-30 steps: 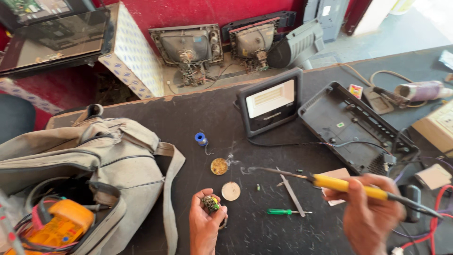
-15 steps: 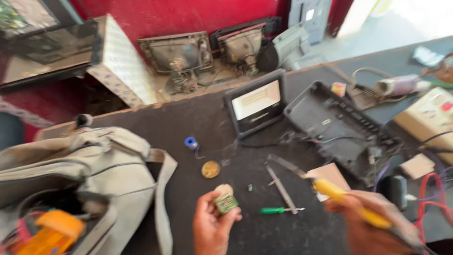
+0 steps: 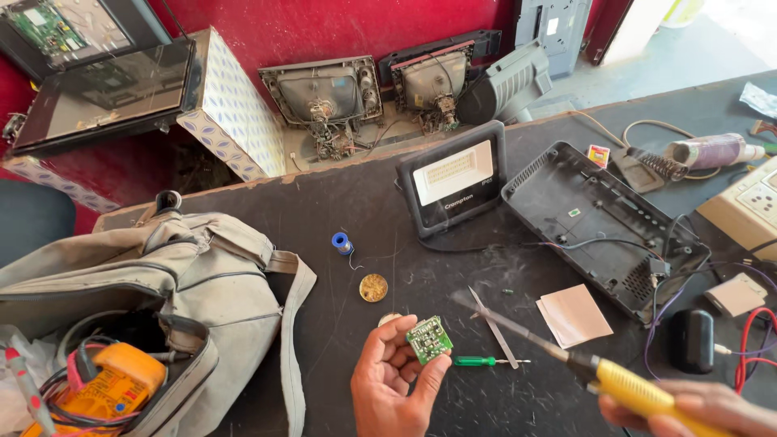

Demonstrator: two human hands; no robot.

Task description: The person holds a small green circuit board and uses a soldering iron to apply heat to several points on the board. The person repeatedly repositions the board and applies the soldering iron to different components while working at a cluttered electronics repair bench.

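Observation:
My left hand (image 3: 394,379) holds a small green circuit board (image 3: 429,340) upright between thumb and fingers, low in the middle of the dark workbench (image 3: 340,202). My right hand (image 3: 696,409), at the bottom right edge, grips a yellow-handled soldering iron (image 3: 623,384). Its long metal tip (image 3: 486,310) points up-left and ends just right of the board, not touching it. A green-handled screwdriver (image 3: 477,361) and metal tweezers (image 3: 494,328) lie on the bench between my hands.
A grey tool bag (image 3: 146,275) with a yellow multimeter (image 3: 101,392) fills the left. A blue solder spool (image 3: 341,242), round flux tin (image 3: 373,287), floodlight (image 3: 451,180), black plastic housing (image 3: 599,218), paper pad (image 3: 573,314) and red wires (image 3: 749,348) lie around.
My left hand has turned the board so its green face shows. The soldering iron has dropped lower right, its tip now beside the board. The view has shifted slightly.

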